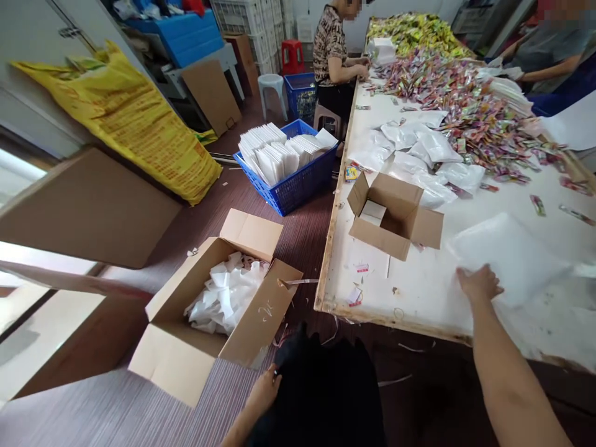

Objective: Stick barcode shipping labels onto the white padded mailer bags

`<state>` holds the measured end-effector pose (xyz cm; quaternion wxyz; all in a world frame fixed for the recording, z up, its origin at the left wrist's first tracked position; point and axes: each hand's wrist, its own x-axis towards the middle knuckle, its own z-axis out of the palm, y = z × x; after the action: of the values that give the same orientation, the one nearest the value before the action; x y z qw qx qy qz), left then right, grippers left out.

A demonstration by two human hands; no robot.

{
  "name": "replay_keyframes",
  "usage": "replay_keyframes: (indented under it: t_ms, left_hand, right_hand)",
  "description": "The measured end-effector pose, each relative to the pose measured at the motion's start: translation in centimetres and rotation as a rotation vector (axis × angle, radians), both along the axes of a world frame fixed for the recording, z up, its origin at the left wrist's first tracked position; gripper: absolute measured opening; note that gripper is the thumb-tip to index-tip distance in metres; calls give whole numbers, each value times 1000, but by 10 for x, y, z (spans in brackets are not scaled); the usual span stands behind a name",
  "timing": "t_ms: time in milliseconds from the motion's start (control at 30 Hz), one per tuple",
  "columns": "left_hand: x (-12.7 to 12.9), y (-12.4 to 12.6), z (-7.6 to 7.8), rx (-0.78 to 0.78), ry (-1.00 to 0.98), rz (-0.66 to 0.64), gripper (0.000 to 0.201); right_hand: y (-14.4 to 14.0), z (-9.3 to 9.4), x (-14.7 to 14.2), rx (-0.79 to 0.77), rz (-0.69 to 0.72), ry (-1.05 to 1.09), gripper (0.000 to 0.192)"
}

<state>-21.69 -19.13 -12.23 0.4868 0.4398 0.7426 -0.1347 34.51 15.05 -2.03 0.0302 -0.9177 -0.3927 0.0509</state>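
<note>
My right hand (479, 282) is on the table's near right side, its fingers curled at the near left edge of a whitish, see-through plastic bag (512, 257) that lies flat. My left hand (264, 388) hangs low beside my black clothing (326, 391), fingers closed; what they hold, if anything, is hidden. Left of the bag on the table stands an open cardboard box (403, 239) with a small white box (373, 212) inside. Behind it lie several filled white plastic bags (419, 149).
A large open carton (251, 310) of crumpled white strips stands on the floor at left. Behind it, a blue basket (302, 186) holds white packets. Small colourful packets (465, 105) heap the white table (367, 292). Two people (333, 53) sit at its sides. A yellow sack (135, 124) leans left.
</note>
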Motion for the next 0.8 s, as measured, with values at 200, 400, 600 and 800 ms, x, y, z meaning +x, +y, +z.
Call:
replay_keyframes:
  t_ms: [200,400,600,800]
  left_hand:
    - [3,26,84,17,-99,-21,35]
    - [18,48,147,68,-147,-11,36]
    - [16,113,187,162,-322,-279,30]
    - [-24,212,210,271,-285,-638,32]
  right_hand:
    - [-39,24,-46,-126,180,84,28]
    - [-95,62,-126,-15,163,265,25]
    - [-183,133,-173,401,-230,186,44]
    - [-282,183,-224,980,-574,227,39]
